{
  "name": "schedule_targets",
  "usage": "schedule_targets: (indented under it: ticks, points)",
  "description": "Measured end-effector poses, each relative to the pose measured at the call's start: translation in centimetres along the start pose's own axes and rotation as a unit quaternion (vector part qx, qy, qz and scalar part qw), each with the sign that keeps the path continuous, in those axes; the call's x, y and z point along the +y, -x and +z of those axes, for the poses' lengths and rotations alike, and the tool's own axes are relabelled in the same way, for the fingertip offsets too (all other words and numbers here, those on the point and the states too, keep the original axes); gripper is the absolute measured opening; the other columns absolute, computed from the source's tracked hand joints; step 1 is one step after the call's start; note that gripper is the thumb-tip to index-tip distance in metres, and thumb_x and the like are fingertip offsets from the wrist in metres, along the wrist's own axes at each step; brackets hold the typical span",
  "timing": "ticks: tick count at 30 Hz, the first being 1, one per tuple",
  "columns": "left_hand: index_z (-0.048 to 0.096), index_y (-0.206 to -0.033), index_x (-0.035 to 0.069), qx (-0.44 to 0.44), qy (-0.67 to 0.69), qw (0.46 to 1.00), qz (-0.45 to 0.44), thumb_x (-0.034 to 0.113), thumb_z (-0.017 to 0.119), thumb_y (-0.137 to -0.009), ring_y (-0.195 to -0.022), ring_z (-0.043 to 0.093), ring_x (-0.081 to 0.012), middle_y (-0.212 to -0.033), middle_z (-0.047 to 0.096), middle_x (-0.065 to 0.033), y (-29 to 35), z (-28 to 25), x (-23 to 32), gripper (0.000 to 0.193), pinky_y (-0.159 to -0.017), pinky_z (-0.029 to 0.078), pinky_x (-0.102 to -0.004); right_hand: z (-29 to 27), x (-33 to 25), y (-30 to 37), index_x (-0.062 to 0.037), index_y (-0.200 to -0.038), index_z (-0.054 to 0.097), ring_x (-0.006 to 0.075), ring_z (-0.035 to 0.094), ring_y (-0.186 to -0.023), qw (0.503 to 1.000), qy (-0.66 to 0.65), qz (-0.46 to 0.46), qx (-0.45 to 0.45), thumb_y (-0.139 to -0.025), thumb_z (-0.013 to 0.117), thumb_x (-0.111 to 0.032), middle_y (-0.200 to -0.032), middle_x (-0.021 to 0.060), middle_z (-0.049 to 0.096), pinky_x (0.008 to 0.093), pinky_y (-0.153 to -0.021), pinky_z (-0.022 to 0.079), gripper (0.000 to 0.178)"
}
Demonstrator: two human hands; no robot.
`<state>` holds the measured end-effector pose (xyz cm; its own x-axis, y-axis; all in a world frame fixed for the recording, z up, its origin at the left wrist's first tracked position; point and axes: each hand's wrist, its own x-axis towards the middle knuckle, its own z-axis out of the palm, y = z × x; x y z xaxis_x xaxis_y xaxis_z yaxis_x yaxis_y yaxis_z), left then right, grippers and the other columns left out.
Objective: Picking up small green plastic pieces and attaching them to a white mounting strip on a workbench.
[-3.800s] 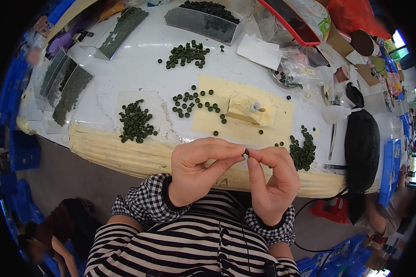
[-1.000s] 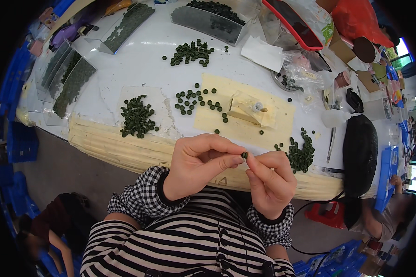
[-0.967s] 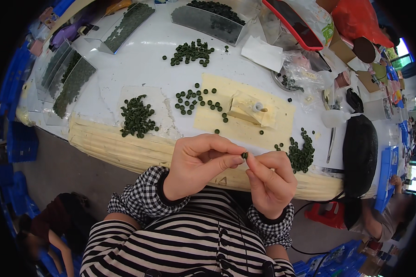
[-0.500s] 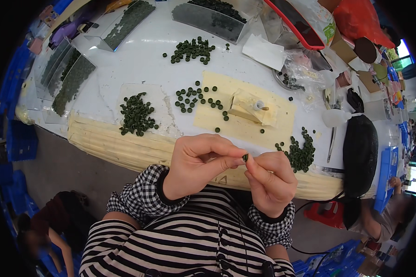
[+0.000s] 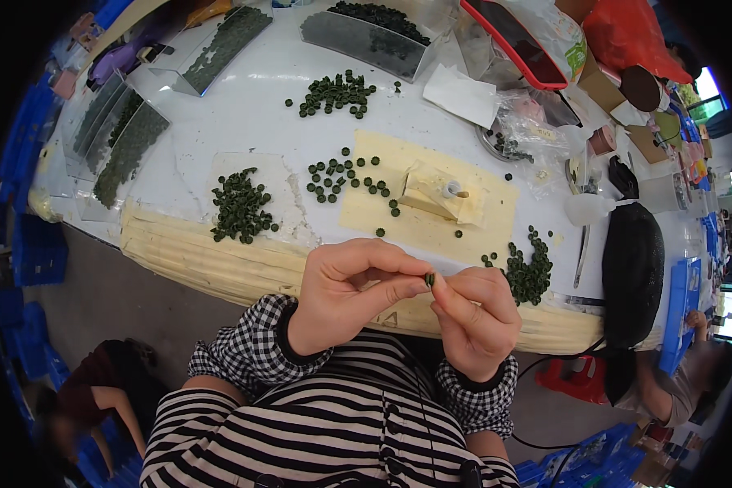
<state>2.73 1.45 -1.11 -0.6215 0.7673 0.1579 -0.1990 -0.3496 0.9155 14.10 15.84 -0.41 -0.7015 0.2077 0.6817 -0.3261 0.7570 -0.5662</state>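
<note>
Between the fingertips of both hands is a small dark green round part, seen nearly edge-on. My left hand pinches it from the left with thumb and forefinger. From the right, my right hand grips it the same way, its other fingers curled in. Both hands are held over the table's padded front edge. Just beyond my right hand lies a pile of like green parts. Another green pile sits left of my left hand, and loose green rings lie scattered ahead.
A cream block with a short peg stands on a yellow sheet. Farther back are a green heap, clear bins of parts, and a red-cased phone. A black elongated object lies at right. Another person is at lower left.
The part between my fingers has turned slightly, and my hands stay almost in place. The view has shifted a little. The person at lower left has moved an arm.
</note>
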Motion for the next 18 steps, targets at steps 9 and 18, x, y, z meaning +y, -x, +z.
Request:
schedule_targets:
  ticks: [9,18]
  points:
    - [0.069,-0.102,-0.004,-0.012,-0.042,0.999,0.025,-0.007,0.067,-0.085,-0.088,0.066,-0.0147,-0.094,0.068,-0.0125,0.03,-0.27,-0.07,0.017,-0.077,0.052,-0.0242,-0.14,-0.08,0.06,-0.0058,-0.104,0.074,0.0193,0.058,-0.073,1.000,0.006,0.003,-0.005,-0.063,0.078,0.004,-0.089,0.0034,0.066,0.0288,-0.063,0.049,0.042]
    - [0.069,-0.101,-0.003,-0.025,-0.062,0.996,0.051,-0.011,0.066,-0.084,-0.087,0.067,-0.0185,-0.095,0.069,-0.0148,0.01,-0.40,-0.21,0.019,-0.076,0.054,-0.0263,-0.20,0.02,0.04,-0.0060,-0.103,0.075,0.0196,0.058,-0.073,1.000,0.013,-0.007,-0.009,-0.064,0.078,0.003,-0.089,0.0034,0.066,0.0286,-0.062,0.049,0.040]
